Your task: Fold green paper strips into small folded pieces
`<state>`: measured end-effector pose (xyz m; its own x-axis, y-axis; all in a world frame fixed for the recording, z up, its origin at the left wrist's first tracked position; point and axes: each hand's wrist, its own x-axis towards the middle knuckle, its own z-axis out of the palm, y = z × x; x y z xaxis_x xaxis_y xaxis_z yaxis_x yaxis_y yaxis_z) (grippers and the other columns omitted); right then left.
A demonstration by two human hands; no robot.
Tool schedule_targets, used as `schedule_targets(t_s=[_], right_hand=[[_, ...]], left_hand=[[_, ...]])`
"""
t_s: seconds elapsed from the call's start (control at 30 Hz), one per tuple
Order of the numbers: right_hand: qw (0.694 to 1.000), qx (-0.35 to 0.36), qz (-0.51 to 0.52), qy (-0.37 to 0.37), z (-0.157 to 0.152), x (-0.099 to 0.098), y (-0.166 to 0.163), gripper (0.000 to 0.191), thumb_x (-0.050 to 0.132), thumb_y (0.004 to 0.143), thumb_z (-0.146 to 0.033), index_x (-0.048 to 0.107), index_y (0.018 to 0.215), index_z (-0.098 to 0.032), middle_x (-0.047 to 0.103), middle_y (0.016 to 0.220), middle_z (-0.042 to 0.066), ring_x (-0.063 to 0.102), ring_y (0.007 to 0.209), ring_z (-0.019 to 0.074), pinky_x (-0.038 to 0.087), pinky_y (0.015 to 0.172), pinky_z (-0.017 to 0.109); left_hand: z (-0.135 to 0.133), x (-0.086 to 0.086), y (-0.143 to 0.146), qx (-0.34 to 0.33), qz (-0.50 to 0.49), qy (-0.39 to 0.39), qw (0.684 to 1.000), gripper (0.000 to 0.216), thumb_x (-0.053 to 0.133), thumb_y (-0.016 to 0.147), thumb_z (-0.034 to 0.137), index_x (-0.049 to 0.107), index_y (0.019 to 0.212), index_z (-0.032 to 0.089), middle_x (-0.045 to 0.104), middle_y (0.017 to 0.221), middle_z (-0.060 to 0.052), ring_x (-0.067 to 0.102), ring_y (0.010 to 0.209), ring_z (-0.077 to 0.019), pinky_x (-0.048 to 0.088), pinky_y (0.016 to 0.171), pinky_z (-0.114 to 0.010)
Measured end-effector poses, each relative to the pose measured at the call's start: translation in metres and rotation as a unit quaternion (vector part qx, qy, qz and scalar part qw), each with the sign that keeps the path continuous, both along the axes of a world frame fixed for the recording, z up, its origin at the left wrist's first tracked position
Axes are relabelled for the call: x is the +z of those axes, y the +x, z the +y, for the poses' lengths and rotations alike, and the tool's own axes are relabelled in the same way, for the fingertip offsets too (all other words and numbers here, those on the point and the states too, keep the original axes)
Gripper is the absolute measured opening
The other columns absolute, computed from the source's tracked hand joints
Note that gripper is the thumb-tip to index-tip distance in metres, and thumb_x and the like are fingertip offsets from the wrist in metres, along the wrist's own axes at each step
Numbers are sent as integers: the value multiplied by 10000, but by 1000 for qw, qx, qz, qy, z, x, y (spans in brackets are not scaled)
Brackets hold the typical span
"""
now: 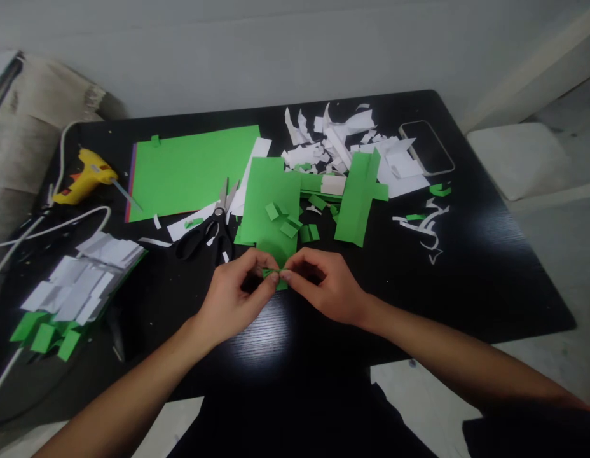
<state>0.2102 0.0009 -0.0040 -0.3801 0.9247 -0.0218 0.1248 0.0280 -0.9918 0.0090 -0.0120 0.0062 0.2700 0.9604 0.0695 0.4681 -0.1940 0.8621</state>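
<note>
Between the fingertips of both hands is a small piece of green paper [269, 273], mostly covered by the fingers. My left hand [240, 289] pinches it from the left side, thumb against forefinger. Meeting it at the middle, my right hand [326, 283] pinches the same piece from the right. Just beyond the fingers lies a green paper sheet [264, 184] with several small folded green pieces [290, 226] on it. Black-handled scissors [219, 213] lie partly spread to the left of that sheet. A creased green strip [356, 203] rests to the right.
A yellow glue gun [89, 177] with a white cord is at the left. Near it sits a stack of folded white and green paper pieces [85, 280]. Large green sheets [190, 172] lie behind. White paper scraps [333, 140] and a phone [427, 147] are at the back right.
</note>
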Motion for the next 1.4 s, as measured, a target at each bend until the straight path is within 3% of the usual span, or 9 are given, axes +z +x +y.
schedule_targets(t_s=[0.17,0.37,0.7,0.97,1.17,1.4], right_hand=[[1000,8,-6,19,0,1,1,197,768,905,-375,723,835,-196,688,733,6,588,623,133,483,594,267],[999,-4,27,-17,-1,0,0,185,807,868,-348,718,840,-188,674,729,0,592,627,129,484,593,261],[995,-1,63,-74,1,3,0,190,786,872,-340,697,826,-179,650,719,-3,582,629,126,471,598,265],[999,14,25,-30,1,-2,0,104,720,891,-255,692,849,-164,650,744,-3,569,646,116,455,596,245],[996,27,34,-80,5,0,1,107,704,863,-233,666,789,-166,604,684,-23,532,610,108,421,570,246],[993,44,42,-106,5,-4,0,122,709,841,-231,646,754,-173,591,649,-30,529,569,108,413,540,250]], left_hand=[[0,1,-2,-15,-2,26,1000,42,618,941,188,648,913,185,670,761,-2,625,660,-125,496,626,-237],[0,0,-2,-25,41,76,996,39,598,957,167,631,947,185,677,799,0,629,683,-115,494,642,-223],[-1,1,1,-26,48,68,996,52,573,964,160,607,929,180,644,752,19,549,590,-92,417,549,-204],[-1,-4,1,14,2,20,1000,66,586,974,195,625,923,180,624,730,32,531,581,-85,421,548,-193],[0,1,1,-7,-34,-28,999,80,591,956,184,636,891,171,606,681,34,544,578,-92,422,548,-200],[7,4,-1,-36,-65,-143,987,159,635,923,260,659,800,163,626,680,9,564,618,-114,428,574,-219]])
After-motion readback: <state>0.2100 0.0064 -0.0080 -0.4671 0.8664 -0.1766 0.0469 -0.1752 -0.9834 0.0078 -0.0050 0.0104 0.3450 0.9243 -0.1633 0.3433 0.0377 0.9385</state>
